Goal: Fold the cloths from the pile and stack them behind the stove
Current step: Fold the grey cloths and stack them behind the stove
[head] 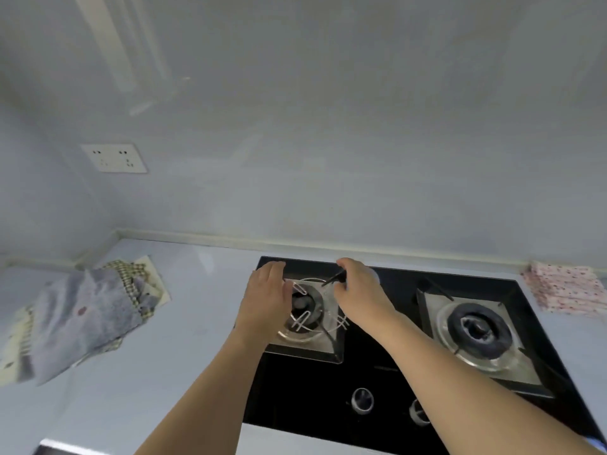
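- The pile of cloths was sitting way off on the left side of the countertop, well apart from both hands. A grey fuzzy cloth lay on top, with a checkered cloth and a cream-coloured one poking out underneath at the back and sides.
- Neither hand was anywhere near that pile; both were out over the left burner of the black glass stove.
- Left hand was palm down, fingers straight and together, over the left edge of the burner's wire pan support. Holding nothing as far as I could see.
- Right hand was over the right side of the same burner, fingers loosely bent downward. There was a thin dark rod just by its fingertips, but honestly I couldn't tell whether it was pinching that or just hovering by it.
- Over at the far right, past the stove's back corner, a folded pink floral cloth lay flat on the counter against the wall, looked like a couple of layers stacked.
- The right burner was uncovered, and two round knobs sat at the front of the stove between the forearms.
- A white wall socket was on the wall above the pile.
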`<state>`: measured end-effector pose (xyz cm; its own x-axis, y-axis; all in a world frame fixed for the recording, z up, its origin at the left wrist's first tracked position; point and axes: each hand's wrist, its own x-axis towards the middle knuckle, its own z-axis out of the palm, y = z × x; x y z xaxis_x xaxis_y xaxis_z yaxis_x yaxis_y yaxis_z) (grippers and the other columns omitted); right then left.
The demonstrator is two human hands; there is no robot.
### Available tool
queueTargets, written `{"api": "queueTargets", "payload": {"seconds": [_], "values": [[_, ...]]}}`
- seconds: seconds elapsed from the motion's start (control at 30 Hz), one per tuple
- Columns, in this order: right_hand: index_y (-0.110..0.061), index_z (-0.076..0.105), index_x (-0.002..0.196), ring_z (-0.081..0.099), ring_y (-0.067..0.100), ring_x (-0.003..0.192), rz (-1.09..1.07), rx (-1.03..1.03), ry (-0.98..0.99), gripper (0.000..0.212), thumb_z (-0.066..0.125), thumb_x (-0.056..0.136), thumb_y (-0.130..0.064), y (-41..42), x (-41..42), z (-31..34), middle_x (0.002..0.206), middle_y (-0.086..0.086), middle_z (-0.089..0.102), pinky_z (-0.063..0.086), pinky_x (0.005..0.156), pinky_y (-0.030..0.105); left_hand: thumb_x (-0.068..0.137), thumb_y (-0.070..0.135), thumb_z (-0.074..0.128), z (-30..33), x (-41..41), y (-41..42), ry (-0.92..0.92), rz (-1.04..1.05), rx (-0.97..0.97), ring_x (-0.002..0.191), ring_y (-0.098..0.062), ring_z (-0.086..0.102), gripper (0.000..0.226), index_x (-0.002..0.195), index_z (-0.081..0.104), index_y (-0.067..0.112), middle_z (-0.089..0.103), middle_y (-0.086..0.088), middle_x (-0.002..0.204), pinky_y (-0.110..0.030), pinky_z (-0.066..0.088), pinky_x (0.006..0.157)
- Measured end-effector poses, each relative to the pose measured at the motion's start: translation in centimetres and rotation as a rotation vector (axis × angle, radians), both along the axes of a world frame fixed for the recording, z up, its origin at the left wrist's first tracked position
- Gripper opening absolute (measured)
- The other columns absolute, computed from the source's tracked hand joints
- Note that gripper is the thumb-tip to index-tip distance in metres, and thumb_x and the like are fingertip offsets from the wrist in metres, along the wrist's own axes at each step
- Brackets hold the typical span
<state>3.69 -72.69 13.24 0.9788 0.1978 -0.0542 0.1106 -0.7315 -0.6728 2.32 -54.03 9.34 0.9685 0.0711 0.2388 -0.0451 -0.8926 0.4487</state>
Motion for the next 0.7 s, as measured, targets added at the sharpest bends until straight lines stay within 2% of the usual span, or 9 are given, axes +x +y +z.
{"api": "queueTargets", "payload": {"seconds": [0.1, 0.13, 0.2, 0.23, 0.3, 0.37, 0.43, 0.57, 0.7], "values": [[-0.019, 0.034, 0.145, 0.047, 0.016, 0.126, 0.032, 0.011, 0.062, 0.05, 0.049, 0.097, -0.017, 4.8, -0.3, -0.2, 0.146, -0.001, 0.04, 0.038, 0.108, 0.033, 0.1, 0.023, 0.043, -0.8, -0.7, 5.0, 0.047, 0.048, -0.052, 0.127, -0.023, 0.042, 0.038, 0.135, 0.046, 0.009, 0.049, -0.005, 0.138, -0.031, 0.032, 0.107], [-0.02, 0.034, 0.145, 0.051, 0.014, 0.119, 0.037, 0.01, 0.074, 0.051, 0.05, 0.097, -0.017, 6.0, -0.3, -0.4, 0.147, -0.001, 0.039, 0.04, 0.104, 0.033, 0.101, 0.025, 0.042, -1.1, -1.0, 6.4, 0.065, 0.054, -0.054, 0.129, -0.023, 0.04, 0.039, 0.137, 0.045, 0.01, 0.047, -0.004, 0.141, -0.031, 0.031, 0.109], [-0.021, 0.035, 0.144, 0.055, 0.005, 0.091, 0.03, 0.007, 0.07, 0.05, 0.05, 0.096, -0.018, 8.1, -0.2, -0.8, 0.147, -0.001, 0.04, 0.045, 0.092, 0.03, 0.102, 0.028, 0.039, -1.5, -1.5, 8.9, 0.09, 0.069, -0.036, 0.133, -0.021, 0.037, 0.041, 0.14, 0.041, 0.014, 0.042, -0.002, 0.146, -0.031, 0.028, 0.112], [-0.021, 0.036, 0.143, 0.055, 0.005, 0.09, 0.025, 0.011, 0.068, 0.049, 0.05, 0.096, -0.018, 9.3, -0.1, -1.0, 0.146, -0.001, 0.04, 0.045, 0.091, 0.03, 0.102, 0.028, 0.038, -1.6, -1.7, 10.1, 0.095, 0.084, -0.026, 0.135, -0.02, 0.036, 0.041, 0.141, 0.04, 0.015, 0.04, -0.001, 0.148, -0.03, 0.027, 0.113], [-0.021, 0.037, 0.143, 0.053, 0.012, 0.117, 0.043, 0.014, 0.069, 0.048, 0.049, 0.096, -0.017, 11.6, 0.2, -1.5, 0.147, -0.001, 0.04, 0.042, 0.1, 0.031, 0.103, 0.028, 0.037, -1.7, -2.2, 12.4, 0.1, 0.121, -0.015, 0.137, -0.019, 0.034, 0.041, 0.142, 0.039, 0.016, 0.039, 0.0, 0.149, -0.029, 0.025, 0.114], [-0.02, 0.037, 0.143, 0.044, 0.016, 0.13, 0.079, 0.002, 0.062, 0.048, 0.048, 0.096, -0.016, 14.4, 0.5, -1.8, 0.147, -0.001, 0.04, 0.037, 0.104, 0.031, 0.102, 0.026, 0.039, -1.8, -3.0, 15.3, 0.091, 0.121, 0.007, 0.135, -0.02, 0.036, 0.041, 0.141, 0.041, 0.014, 0.042, -0.001, 0.147, -0.03, 0.026, 0.113], [-0.018, 0.038, 0.142, 0.041, 0.016, 0.131, 0.117, 0.001, 0.049, 0.047, 0.048, 0.096, -0.016, 17.9, 0.4, -2.0, 0.146, 0.0, 0.04, 0.034, 0.104, 0.029, 0.1, 0.023, 0.043, -1.9, -4.0, 19.0, 0.099, 0.122, 0.022, 0.131, -0.023, 0.04, 0.04, 0.138, 0.045, 0.011, 0.046, -0.004, 0.142, -0.032, 0.029, 0.111], [-0.017, 0.041, 0.14, 0.041, 0.016, 0.129, 0.222, -0.02, 0.03, 0.044, 0.046, 0.096, -0.016, 26.5, -0.3, -3.0, 0.145, 0.001, 0.04, 0.032, 0.1, 0.023, 0.097, 0.019, 0.048, -2.4, -5.7, 27.8, 0.148, 0.258, -0.036, 0.121, -0.028, 0.047, 0.034, 0.13, 0.052, 0.011, 0.053, -0.006, 0.131, -0.036, 0.037, 0.1], [-0.018, 0.043, 0.138, 0.046, 0.015, 0.125, 0.285, -0.036, 0.069, 0.04, 0.043, 0.098, -0.017, 35.3, -1.2, -4.5, 0.143, -0.002, 0.041, 0.037, 0.102, 0.024, 0.094, 0.015, 0.047, -4.3, -7.1, 36.8, 0.244, 0.292, -0.053, 0.124, -0.024, 0.046, 0.039, 0.132, 0.052, 0.015, 0.05, -0.004, 0.135, -0.034, 0.041, 0.099]]}}
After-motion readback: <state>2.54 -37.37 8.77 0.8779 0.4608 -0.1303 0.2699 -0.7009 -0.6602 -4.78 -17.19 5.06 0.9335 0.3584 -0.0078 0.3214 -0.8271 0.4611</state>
